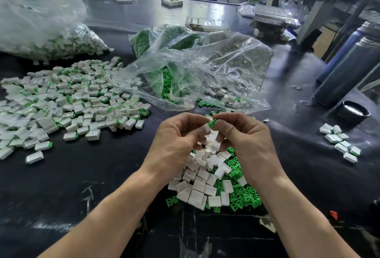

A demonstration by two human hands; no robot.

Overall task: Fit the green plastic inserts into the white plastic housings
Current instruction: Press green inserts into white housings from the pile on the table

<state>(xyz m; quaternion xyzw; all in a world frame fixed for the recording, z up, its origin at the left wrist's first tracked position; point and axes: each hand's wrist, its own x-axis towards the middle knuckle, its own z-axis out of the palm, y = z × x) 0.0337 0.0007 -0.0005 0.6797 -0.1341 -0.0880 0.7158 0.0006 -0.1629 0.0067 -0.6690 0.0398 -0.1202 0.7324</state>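
My left hand pinches a white plastic housing between thumb and fingers. My right hand pinches a green plastic insert at the housing's upper end, the two parts touching. Both hands hover over a mixed heap of loose white housings and green inserts on the black table. A wide spread of housings with green inserts fitted lies to the left.
An open clear bag with green inserts and white housings lies behind my hands. Another full bag sits far left. A small group of housings, a black lid and dark cylinders stand at the right.
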